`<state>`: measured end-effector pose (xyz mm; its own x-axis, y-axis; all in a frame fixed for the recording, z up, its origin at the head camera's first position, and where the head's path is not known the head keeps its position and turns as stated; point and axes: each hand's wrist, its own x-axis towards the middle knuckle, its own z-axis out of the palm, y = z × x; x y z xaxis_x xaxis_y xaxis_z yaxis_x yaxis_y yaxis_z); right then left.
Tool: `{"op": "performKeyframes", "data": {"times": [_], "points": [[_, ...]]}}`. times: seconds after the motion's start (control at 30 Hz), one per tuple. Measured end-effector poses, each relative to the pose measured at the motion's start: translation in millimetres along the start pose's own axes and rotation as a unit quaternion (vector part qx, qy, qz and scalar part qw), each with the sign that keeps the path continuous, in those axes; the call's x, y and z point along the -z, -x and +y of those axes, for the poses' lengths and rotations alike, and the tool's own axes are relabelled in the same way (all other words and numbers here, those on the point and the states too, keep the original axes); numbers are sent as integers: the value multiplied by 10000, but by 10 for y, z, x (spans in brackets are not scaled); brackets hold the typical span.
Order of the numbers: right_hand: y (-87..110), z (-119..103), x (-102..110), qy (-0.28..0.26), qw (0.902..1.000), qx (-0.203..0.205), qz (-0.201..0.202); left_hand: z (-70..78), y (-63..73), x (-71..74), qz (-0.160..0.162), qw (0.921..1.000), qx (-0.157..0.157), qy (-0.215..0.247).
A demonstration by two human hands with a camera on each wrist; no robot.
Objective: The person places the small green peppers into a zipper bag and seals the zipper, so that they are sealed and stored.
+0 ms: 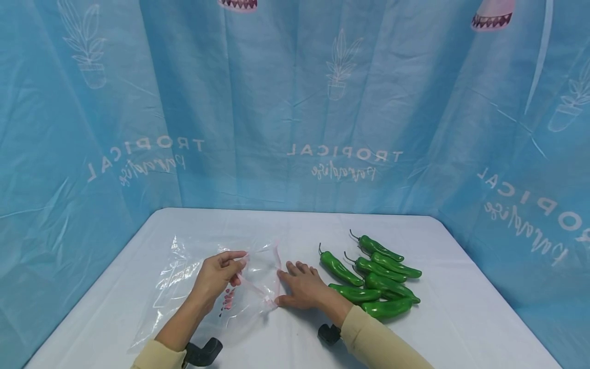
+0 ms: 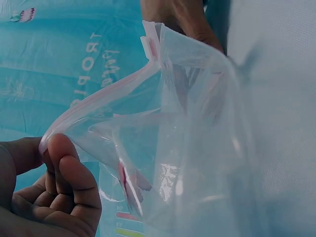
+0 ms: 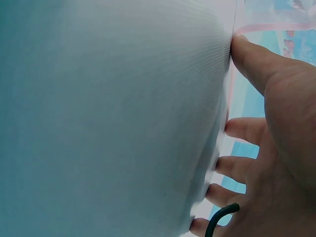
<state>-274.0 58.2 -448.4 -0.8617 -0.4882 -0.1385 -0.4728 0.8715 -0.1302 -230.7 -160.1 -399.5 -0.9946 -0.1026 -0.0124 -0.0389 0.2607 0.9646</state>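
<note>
Clear plastic bag (image 1: 246, 303), lying on the left part of the bench (image 1: 461, 307), mouth parted, one pink-edged lip raised. Pinched there between thumb and fingers of the left hand (image 1: 221, 274). Along the lower lip, right hand (image 1: 301, 285) resting palm down, fingers straight and spread, grasping nothing, thumb and forefinger touching the edge. Right of this, near the right forearm, green peppers (image 1: 387, 284) in a loose cluster. Behind the bench, a blue curtain (image 1: 341, 123) printed with mirrored lettering.
</note>
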Motion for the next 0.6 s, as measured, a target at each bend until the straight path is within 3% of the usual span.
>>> {"op": "performKeyframes", "data": {"times": [0.6], "points": [[-7, 12, -6, 40, 9999, 63, 114, 37, 39, 52, 38, 10000, 23, 5]]}}
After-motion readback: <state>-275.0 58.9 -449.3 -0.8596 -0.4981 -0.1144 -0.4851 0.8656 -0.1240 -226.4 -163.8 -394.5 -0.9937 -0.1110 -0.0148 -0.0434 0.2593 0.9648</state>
